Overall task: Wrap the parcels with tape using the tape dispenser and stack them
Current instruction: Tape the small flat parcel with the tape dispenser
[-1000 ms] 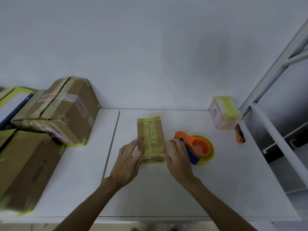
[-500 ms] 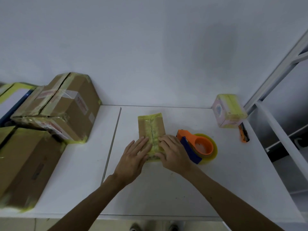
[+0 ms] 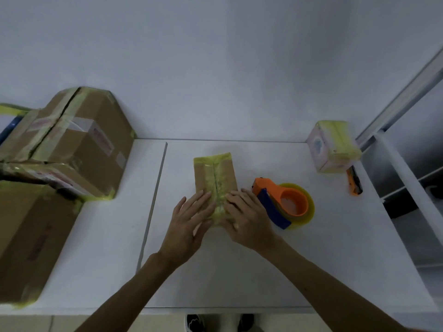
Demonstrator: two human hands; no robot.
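A small flat brown parcel (image 3: 214, 173) with yellow tape down its middle lies on the white table (image 3: 239, 271). My left hand (image 3: 189, 221) and my right hand (image 3: 247, 219) press flat on its near end, fingers straight, one on each side of the tape seam. The orange and blue tape dispenser (image 3: 282, 202) with its yellow roll lies just right of my right hand, not held.
Taped cardboard boxes (image 3: 79, 144) are stacked at the left, with a bigger box (image 3: 28, 238) at the near left. A small pale taped box (image 3: 334, 146) and an orange utility knife (image 3: 354, 182) sit at the far right by a metal shelf frame (image 3: 407, 176).
Both hands moved from gripping the parcel's near sides onto its top, where they now press down flat. The parcel and dispenser have stayed in place.
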